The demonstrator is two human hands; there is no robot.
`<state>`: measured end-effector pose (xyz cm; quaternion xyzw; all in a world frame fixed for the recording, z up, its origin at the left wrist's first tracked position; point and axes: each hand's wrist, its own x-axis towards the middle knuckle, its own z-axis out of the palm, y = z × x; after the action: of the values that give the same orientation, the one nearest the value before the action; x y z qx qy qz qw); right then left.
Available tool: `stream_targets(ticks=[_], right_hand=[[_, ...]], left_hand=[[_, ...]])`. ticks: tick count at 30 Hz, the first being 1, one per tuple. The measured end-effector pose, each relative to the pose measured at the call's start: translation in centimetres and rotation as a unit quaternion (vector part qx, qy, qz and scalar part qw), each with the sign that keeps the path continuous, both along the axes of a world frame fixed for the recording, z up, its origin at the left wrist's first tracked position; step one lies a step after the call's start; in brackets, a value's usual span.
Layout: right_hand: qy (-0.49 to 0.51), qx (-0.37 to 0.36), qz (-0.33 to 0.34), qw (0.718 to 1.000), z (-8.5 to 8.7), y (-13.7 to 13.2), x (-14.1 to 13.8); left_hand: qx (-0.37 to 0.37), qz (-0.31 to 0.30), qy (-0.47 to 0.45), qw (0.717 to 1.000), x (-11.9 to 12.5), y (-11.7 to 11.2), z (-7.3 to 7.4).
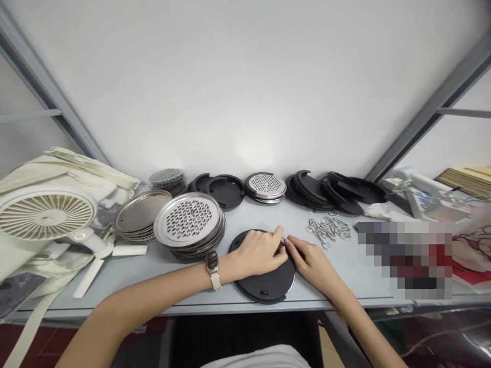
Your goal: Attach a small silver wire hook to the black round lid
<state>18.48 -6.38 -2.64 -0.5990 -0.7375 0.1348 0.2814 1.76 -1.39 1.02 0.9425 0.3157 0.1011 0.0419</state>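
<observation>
— Where is the black disc (264, 281) found?

— It is laid flat on the worktop (345, 276), with its near rim brought right up to the near edge.

— How are the fingers held?

— The left hand (257, 253) is rested on the disc, and the right hand (312, 261) is met at the disc's far right rim. The fingers of both are pinched together on a small metal piece (284, 240), too small to be told further.

— What room is left?

— Little on the left, where the stack of perforated discs (190, 221) is set close by. Bare worktop is left on the right, before the wire clips (329, 229).
</observation>
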Motion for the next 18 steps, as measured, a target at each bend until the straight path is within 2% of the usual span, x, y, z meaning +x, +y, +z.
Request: stream_targets(ticks=[18], right_hand=[[-0.018, 0.007, -0.002, 1.0, -0.41, -0.22, 0.24]], left_hand=[[-0.013, -0.023, -0.001, 1.0, -0.28, -0.14, 0.33]])
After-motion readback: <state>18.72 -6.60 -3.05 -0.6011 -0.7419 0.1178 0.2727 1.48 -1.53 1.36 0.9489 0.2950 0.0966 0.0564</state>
